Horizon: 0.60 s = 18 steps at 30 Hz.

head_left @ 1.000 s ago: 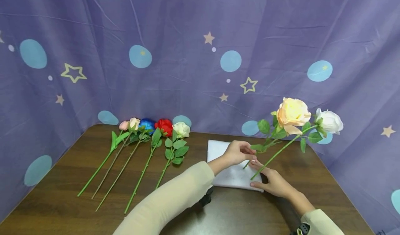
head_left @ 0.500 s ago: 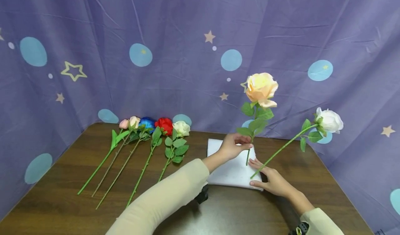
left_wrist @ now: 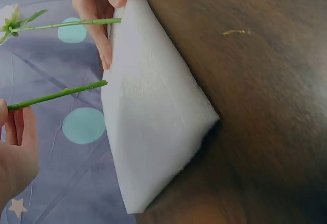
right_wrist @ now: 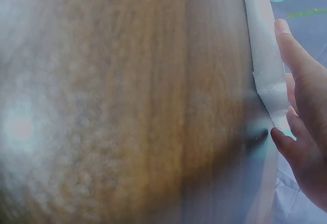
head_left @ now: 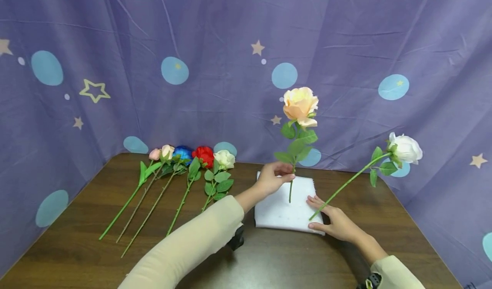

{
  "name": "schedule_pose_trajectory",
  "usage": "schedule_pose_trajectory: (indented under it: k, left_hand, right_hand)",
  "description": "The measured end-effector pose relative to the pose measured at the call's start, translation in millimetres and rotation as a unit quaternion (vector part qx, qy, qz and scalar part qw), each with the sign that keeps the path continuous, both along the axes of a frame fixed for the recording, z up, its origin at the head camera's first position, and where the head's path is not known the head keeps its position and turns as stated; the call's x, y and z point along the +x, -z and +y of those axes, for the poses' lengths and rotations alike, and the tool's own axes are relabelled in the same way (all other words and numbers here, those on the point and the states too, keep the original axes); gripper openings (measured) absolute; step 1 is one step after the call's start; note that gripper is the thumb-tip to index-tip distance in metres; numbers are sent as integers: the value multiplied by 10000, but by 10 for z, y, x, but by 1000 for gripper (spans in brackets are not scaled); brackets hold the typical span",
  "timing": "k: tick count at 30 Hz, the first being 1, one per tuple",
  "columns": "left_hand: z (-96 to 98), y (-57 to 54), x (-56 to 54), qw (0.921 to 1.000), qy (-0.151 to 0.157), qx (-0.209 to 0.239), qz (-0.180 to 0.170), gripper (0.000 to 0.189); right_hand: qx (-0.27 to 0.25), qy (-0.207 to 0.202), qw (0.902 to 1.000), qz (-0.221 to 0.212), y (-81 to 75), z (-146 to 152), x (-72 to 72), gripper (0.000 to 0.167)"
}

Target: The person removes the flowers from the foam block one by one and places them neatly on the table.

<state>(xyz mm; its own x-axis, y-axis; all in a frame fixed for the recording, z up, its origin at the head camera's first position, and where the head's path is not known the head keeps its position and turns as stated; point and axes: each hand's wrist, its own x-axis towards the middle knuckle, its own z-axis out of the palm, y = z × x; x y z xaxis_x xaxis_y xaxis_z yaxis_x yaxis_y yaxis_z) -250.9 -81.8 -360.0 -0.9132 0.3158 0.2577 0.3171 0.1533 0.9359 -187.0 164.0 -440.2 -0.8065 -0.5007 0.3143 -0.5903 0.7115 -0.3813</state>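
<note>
My left hand (head_left: 272, 179) pinches the green stem of a peach artificial rose (head_left: 300, 104) and holds it upright above a white foam block (head_left: 269, 214). In the left wrist view the cut end of this stem (left_wrist: 59, 96) is close to the block; contact is unclear. A white rose (head_left: 406, 149) leans to the right, its lower end at the block's right side. Behind that stem my right hand (head_left: 339, 225) rests on the block's right edge, thumb and fingers spread. The right wrist view shows its fingers (right_wrist: 301, 55) extended along the block.
On the left of the brown wooden table (head_left: 292, 259) lie several artificial flowers, among them a red rose (head_left: 203, 156), a blue rose (head_left: 183, 153) and a cream rose (head_left: 224, 159). A purple curtain (head_left: 230, 33) hangs behind the table.
My left hand has carried the peach rose leftward, away from the white rose, and turned it from tilted to upright. My right hand and the white rose stay in place.
</note>
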Motion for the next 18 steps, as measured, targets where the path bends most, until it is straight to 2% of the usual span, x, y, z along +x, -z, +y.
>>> schedule_pose_trajectory:
  k: [5,10,18]
  left_hand:
    - [-99,17,-11,9998,-109,-102,-112,23]
    - [-198,32,-13,9997,-236,-8,-94,22]
    - [-324,16,-7,9945,-395,288,-926,22]
  right_hand:
    - [31,76,9999,-101,-10,-6,9,67]
    - [55,96,9998,-148,-22,-16,15,68]
    - [74,128,9999,-73,-25,-12,18,68]
